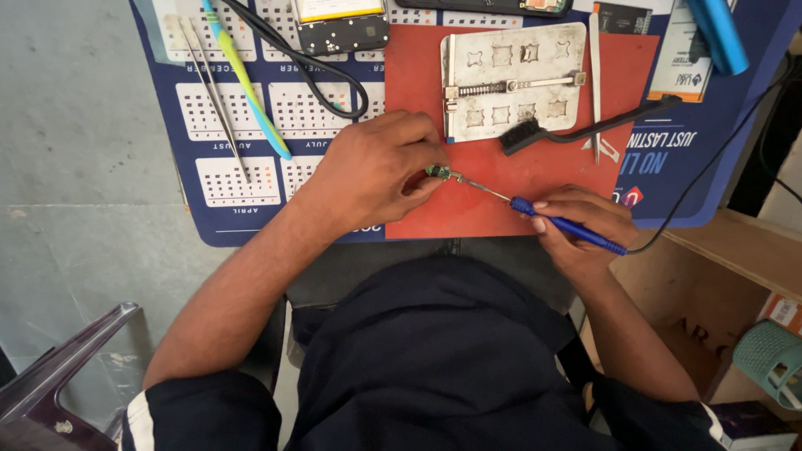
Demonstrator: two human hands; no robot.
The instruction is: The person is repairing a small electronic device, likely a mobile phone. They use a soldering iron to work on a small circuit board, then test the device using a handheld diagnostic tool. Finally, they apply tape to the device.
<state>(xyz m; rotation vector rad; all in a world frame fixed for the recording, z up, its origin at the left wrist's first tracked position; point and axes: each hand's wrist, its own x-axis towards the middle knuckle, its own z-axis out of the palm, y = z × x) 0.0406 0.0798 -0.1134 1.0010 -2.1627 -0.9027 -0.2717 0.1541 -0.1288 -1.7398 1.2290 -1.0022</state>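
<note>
My left hand (372, 171) pinches a small green circuit part (437, 172) against the red work mat (535, 179). My right hand (581, 221) grips a blue-handled soldering iron (564, 224) like a pen. Its thin metal tip (472, 184) reaches left and touches the green part. A black cord (710, 159) runs from the iron's rear toward the upper right.
On the mat lie a metal board-holder plate (510, 79), a black brush (585, 129) and white tweezers (595, 75). A calendar sheet (242, 179) under it carries metal tweezers (213, 92), a yellow-blue toothbrush (246, 83), a black cable (309, 75) and an opened phone (342, 29). Wooden shelf (735, 250) at right.
</note>
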